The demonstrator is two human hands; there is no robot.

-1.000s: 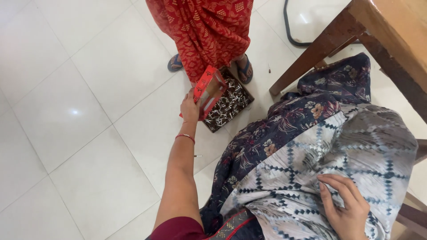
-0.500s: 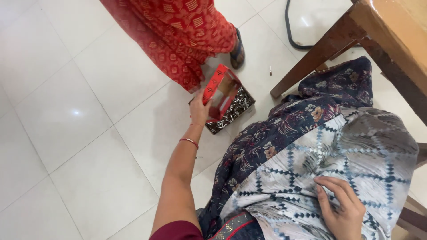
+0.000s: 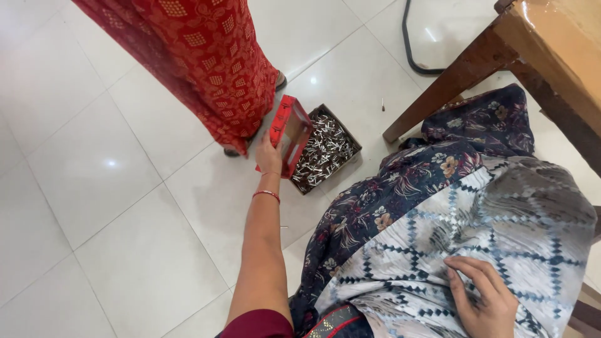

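Far left: white tiled floor (image 3: 94, 206), glossy.

Upper left to centre: another person's red patterned garment (image 3: 206, 62), hanging down to the floor beside your reach; a foot shows at its hem.

Centre: your left hand (image 3: 270, 156), arm stretched out toward the floor, a red bangle (image 3: 266, 194) at the wrist. The fingers are wrapped around the edge of a red lid (image 3: 289, 133), holding it tilted on edge, its lower side against the box.

Just right of the lid: a dark open box (image 3: 325, 150) on the floor, filled with small metal pieces, touching the lid along its left side.

Centre right: a wooden table leg (image 3: 451, 87) slanting up to the table top; a black cable (image 3: 413, 50) curves on the tiles behind it.

Right: dark floral cloth (image 3: 400, 188) and grey diamond-patterned cloth (image 3: 501, 231) over your lap.

Lower right: your right hand (image 3: 485, 300), fingers bent and pressed flat on the grey cloth, gripping nothing that you can see.
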